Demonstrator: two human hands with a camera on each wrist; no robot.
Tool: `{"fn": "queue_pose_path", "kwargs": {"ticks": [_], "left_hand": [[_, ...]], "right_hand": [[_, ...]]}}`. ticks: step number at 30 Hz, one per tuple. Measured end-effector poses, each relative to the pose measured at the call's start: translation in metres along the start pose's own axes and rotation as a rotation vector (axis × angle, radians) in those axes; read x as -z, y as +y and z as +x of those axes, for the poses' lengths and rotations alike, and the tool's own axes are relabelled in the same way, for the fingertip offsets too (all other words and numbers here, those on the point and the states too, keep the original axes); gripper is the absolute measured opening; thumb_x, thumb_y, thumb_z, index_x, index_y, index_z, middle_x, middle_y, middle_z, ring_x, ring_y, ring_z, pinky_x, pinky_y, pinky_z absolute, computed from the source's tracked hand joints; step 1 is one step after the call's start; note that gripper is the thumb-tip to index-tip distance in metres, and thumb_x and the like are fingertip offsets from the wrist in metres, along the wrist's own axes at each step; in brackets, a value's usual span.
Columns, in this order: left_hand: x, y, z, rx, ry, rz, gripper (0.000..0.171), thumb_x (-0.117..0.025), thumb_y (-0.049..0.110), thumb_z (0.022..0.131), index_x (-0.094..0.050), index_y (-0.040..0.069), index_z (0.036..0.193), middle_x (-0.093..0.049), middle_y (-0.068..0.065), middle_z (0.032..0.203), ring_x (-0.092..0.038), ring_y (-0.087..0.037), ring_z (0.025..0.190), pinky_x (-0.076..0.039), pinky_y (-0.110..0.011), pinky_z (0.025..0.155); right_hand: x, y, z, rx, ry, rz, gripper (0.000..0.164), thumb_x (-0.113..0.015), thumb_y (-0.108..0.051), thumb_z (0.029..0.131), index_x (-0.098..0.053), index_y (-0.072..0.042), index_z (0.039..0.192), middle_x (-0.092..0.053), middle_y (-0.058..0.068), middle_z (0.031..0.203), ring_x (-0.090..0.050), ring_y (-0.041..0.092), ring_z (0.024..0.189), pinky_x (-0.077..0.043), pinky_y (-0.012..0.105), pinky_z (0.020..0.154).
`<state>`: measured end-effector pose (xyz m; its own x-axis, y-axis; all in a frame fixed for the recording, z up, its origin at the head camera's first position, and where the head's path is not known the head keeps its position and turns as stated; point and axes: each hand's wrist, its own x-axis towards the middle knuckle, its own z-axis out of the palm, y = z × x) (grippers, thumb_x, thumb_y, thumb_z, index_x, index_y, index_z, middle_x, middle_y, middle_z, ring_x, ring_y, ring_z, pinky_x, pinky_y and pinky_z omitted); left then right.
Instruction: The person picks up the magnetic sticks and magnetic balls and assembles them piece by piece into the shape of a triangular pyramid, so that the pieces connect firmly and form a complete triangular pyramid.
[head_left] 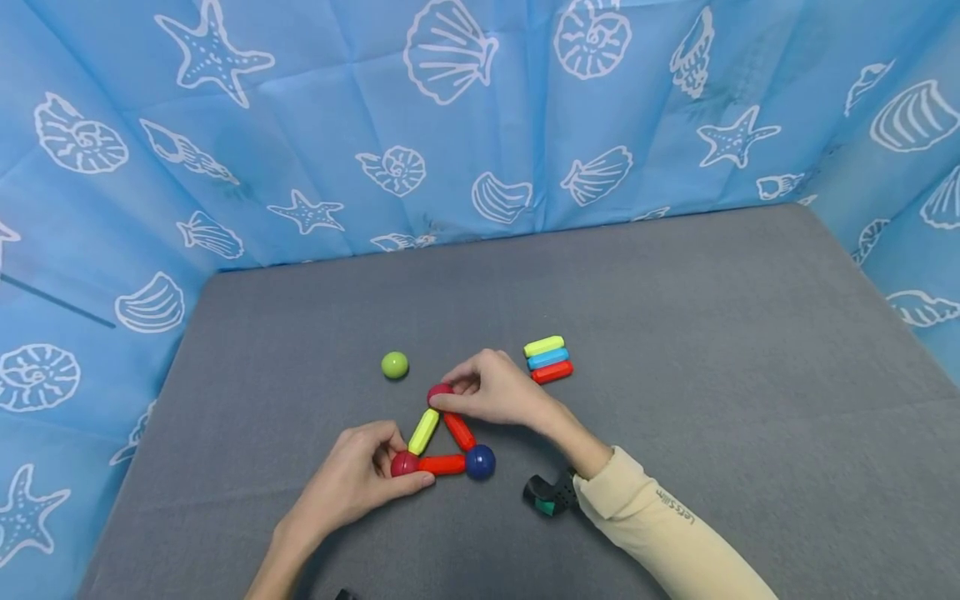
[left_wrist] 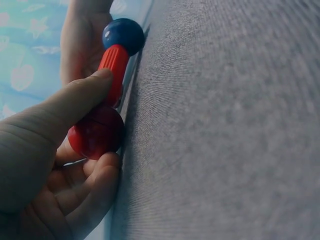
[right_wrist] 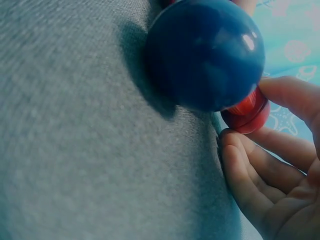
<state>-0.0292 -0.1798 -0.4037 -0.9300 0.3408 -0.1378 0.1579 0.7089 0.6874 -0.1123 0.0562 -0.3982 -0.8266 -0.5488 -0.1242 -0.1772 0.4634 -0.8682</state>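
A triangle of rods and balls lies on the grey table. My left hand (head_left: 360,475) grips the red ball (head_left: 404,463) at its left corner, thumb along the lower red rod (head_left: 442,465). With thumb and fingers my right hand (head_left: 495,387) pinches the other red ball (head_left: 439,393) at the far corner. A yellow rod (head_left: 423,432) joins these two balls, and a second red rod (head_left: 460,432) runs from the far ball to the dark blue ball (head_left: 480,462). In the right wrist view the blue ball (right_wrist: 205,55) hides most of the triangle.
Beyond the triangle sits a green ball (head_left: 394,365). Right of my right hand, a yellow rod (head_left: 543,346), a blue rod (head_left: 548,358) and a red rod (head_left: 552,372) lie side by side. A blue shell-patterned curtain (head_left: 450,125) hangs behind the table (head_left: 712,333).
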Motion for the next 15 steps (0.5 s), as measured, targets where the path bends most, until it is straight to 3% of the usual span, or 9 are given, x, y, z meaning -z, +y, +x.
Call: {"fn": "queue_pose_path", "kwargs": {"ticks": [6,15], "left_hand": [[-0.0006,0.0017,0.0008,0.006,0.001,0.004,0.036,-0.091,0.037,0.076,-0.06,0.02,0.079,-0.054,0.012,0.065,-0.05,0.0,0.055,-0.044,-0.02,0.05],[-0.0022,0.0031,0.0017,0.011,0.002,0.012,0.035,-0.091,0.036,0.076,-0.06,0.02,0.079,-0.052,0.012,0.065,-0.05,0.0,0.056,-0.044,-0.019,0.05]], "right_hand": [[0.0017,-0.0024,-0.0024,0.009,-0.014,-0.006,0.034,-0.078,-0.027,0.091,-0.076,-0.003,0.114,-0.077,0.004,0.089,-0.065,0.003,0.073,-0.056,0.018,0.071],[0.0046,-0.0047,-0.0068,-0.015,-0.091,-0.015,0.051,-0.086,-0.022,0.083,-0.069,-0.001,0.127,-0.072,0.001,0.082,-0.065,0.002,0.067,-0.055,0.017,0.067]]}}
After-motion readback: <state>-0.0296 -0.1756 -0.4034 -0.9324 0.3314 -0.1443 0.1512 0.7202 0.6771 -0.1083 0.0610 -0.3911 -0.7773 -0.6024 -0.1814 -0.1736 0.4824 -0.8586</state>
